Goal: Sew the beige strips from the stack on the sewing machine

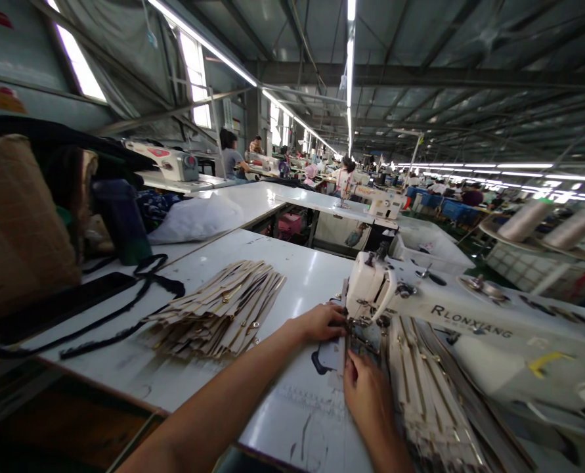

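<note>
A narrow grey fabric strip (342,358) runs under the head of a white sewing machine (371,289). My left hand (322,322) is beside the needle area, its bent fingers closed on the strip. Closer to me, my right hand (368,394) pinches the strip's near part between thumb and fingers. Left of my hands lies a thick pile of beige zipper strips (223,312) with gold-coloured teeth and pulls. More zipper strips (433,394) lie in a bundle under the machine arm, right of my right hand. My fingertips partly hide the strip near the presser foot.
On the left are a cardboard box (21,223), a dark bottle (122,220), a black phone-like slab (60,305) and a black strap (125,315). Thread cones (526,220) stand at right. A white bin (433,246) sits behind the machine. People work farther back.
</note>
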A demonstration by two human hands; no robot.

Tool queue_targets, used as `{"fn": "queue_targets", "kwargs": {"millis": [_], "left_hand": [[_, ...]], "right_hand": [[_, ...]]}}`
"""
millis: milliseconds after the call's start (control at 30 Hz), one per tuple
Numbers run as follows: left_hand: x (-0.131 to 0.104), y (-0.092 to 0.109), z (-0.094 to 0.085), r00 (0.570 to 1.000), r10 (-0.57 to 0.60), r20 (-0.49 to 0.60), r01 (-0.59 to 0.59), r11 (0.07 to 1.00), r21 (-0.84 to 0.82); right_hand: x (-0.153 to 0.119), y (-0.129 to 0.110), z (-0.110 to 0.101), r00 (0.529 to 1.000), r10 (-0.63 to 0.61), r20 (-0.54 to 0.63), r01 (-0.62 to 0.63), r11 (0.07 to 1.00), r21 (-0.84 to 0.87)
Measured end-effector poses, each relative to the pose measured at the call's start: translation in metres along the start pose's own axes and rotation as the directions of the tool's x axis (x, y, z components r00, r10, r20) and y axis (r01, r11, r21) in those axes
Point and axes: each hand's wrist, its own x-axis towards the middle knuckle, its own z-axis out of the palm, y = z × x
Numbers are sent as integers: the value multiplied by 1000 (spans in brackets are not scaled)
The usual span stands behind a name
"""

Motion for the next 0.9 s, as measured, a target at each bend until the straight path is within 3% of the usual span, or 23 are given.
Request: {"fn": "queue_targets", "kwargs": {"millis": [900], "left_hand": [[0,9,-1,998,-59,-23,60,998,37]], "right_hand": [[4,-5,-4,998,30,61,-22,992,-122]]}}
